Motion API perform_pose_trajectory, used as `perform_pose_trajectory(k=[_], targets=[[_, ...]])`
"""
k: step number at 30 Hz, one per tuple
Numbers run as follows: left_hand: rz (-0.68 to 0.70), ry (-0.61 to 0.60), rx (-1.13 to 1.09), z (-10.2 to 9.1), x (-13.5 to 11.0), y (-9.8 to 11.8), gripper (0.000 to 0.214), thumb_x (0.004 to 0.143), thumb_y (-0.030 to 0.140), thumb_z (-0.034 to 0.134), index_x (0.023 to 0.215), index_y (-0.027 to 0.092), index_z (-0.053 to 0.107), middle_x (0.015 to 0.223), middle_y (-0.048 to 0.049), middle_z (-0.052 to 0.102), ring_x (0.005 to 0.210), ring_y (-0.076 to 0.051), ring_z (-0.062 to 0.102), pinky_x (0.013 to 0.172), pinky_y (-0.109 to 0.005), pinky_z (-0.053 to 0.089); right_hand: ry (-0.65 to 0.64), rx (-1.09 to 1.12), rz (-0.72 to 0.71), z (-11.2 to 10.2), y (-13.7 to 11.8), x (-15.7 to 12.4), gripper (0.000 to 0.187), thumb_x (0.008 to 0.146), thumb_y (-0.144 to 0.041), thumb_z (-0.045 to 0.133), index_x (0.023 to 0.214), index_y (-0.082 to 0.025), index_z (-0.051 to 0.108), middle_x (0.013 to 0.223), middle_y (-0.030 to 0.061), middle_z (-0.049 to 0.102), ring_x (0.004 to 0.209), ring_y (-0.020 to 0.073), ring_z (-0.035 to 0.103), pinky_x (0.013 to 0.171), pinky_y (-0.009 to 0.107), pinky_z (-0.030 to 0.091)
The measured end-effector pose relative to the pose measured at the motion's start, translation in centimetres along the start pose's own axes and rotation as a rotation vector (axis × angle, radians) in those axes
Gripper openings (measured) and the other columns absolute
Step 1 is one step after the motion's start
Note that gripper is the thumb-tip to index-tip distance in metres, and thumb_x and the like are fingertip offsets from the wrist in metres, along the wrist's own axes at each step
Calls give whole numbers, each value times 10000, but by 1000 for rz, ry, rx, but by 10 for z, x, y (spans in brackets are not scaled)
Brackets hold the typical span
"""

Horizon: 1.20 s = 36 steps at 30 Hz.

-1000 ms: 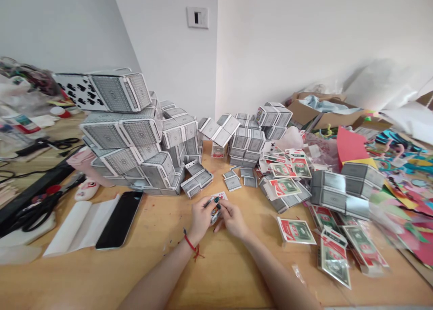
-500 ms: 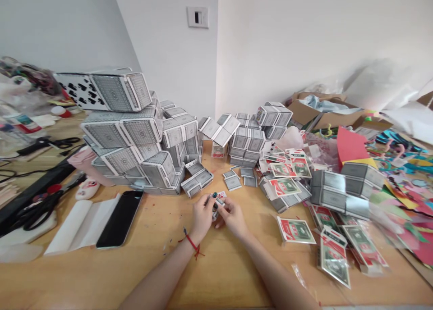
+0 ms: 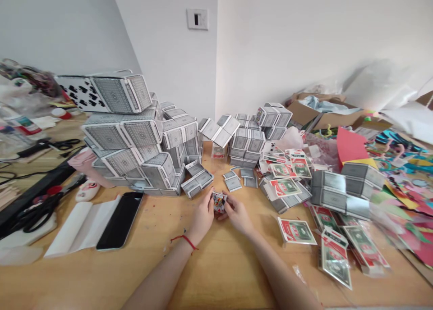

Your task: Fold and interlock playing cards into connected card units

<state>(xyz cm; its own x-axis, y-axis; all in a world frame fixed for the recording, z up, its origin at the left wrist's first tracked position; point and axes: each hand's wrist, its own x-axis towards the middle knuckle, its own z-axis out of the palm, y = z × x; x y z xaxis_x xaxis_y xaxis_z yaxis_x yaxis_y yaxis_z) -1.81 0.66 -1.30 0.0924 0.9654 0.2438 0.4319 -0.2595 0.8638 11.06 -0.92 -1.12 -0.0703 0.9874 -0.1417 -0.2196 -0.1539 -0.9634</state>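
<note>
Between my hands, low over the wooden table (image 3: 216, 265), is a small piece of playing card (image 3: 219, 202), its printed picture side showing. My left hand (image 3: 202, 214) grips its left edge, fingers closed. On its right edge my right hand (image 3: 237, 215) pinches with thumb and fingers. Just beyond lie folded grey-backed cards (image 3: 232, 182) and, at the left, an L-shaped folded card piece (image 3: 196, 179). Whether the held piece is one card or several I cannot tell.
A tall stack of card blocks (image 3: 123, 129) stands at left, a smaller one (image 3: 248, 141) at centre right. A phone (image 3: 120, 220) and scissors (image 3: 43, 204) lie left. Card boxes (image 3: 297, 231) and joined card blocks (image 3: 338, 190) spread right, near a cardboard carton (image 3: 324, 116).
The held card piece has turned so that its printed picture faces me. My hands have shifted slightly apart to its two sides; the things around have stayed put.
</note>
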Motion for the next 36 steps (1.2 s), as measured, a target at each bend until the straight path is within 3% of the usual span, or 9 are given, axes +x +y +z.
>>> perform_pose_trajectory(k=[6,10,18,23,31,36], targets=[[66,0,-8,-10,5,7,415,786,108,355,1173,210,467,1182,-73,535,1087,-173,491,894,-316,399,-168,77,10,-2,-12,-2,440,719,-397,575,1093,-180,498,884,30,609,610,121,579,538,282,524],[115,-34,-32,-12,5,13,352,772,88,365,1039,205,562,1081,-58,593,1025,-161,524,896,-321,400,-208,166,4,-4,-12,-1,331,687,-396,626,921,-171,560,812,20,597,614,113,557,536,245,494],[182,-54,-108,-12,5,18,270,794,138,407,980,192,595,1103,-66,582,1045,-166,515,890,-336,423,-298,546,189,0,-17,-5,273,703,-326,641,928,-184,579,854,39,643,783,156,598,757,329,455],[257,-39,-9,-13,5,12,268,791,144,429,991,206,595,1028,-54,620,980,-160,555,878,-340,439,-256,524,212,-4,-18,-2,253,693,-290,656,905,-167,590,805,41,664,752,166,620,758,347,467],[89,230,51,-14,7,-1,218,765,216,493,960,163,574,888,-68,647,793,-159,617,717,-291,503,-68,408,197,-18,-22,5,296,706,-386,622,872,-142,592,822,79,670,727,189,637,639,319,522],[50,196,-9,-13,6,-3,207,752,255,520,937,166,549,878,-65,636,758,-155,620,687,-292,511,-98,392,200,-21,-26,4,316,713,-400,608,896,-145,583,870,96,662,744,202,636,588,309,528]])
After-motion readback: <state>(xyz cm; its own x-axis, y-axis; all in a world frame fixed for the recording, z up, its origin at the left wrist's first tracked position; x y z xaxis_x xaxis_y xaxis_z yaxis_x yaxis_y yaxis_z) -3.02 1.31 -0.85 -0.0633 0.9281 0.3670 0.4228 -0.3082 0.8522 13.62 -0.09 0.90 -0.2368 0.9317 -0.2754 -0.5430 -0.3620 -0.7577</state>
